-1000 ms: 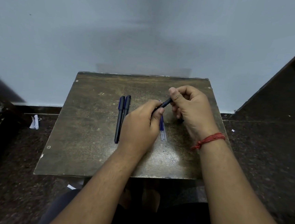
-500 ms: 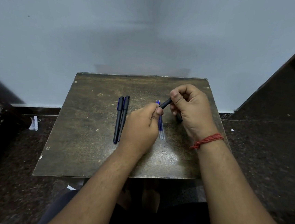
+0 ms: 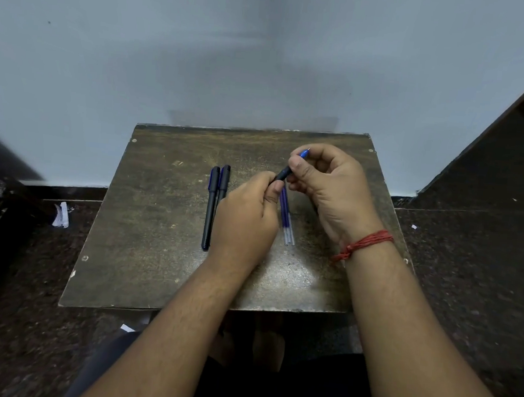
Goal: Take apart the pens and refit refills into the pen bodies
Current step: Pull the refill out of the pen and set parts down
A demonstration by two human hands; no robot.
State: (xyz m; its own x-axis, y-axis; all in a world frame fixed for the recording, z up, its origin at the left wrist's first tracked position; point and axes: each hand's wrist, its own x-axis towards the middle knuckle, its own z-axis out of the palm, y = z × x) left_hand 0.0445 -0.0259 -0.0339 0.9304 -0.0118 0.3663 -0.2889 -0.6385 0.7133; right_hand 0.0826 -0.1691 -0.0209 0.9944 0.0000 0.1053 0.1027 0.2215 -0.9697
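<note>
My left hand (image 3: 246, 219) grips a dark pen body (image 3: 282, 174) above the middle of the small brown table (image 3: 144, 219). My right hand (image 3: 331, 188) pinches the front of the same pen, where a blue refill tip (image 3: 304, 153) sticks out past my thumb. Two capped dark pens (image 3: 216, 203) lie side by side on the table, left of my left hand. Loose blue refills (image 3: 286, 219) lie on the table between my hands, partly hidden by my left hand.
The table stands against a pale blue wall (image 3: 235, 53). Dark speckled floor surrounds it, with a scrap of white paper (image 3: 61, 214) at the left. A red thread band (image 3: 362, 244) is on my right wrist.
My right hand has shifted up and away along the pen, and the blue refill tip now shows beyond my thumb. My left hand stays on the pen body.
</note>
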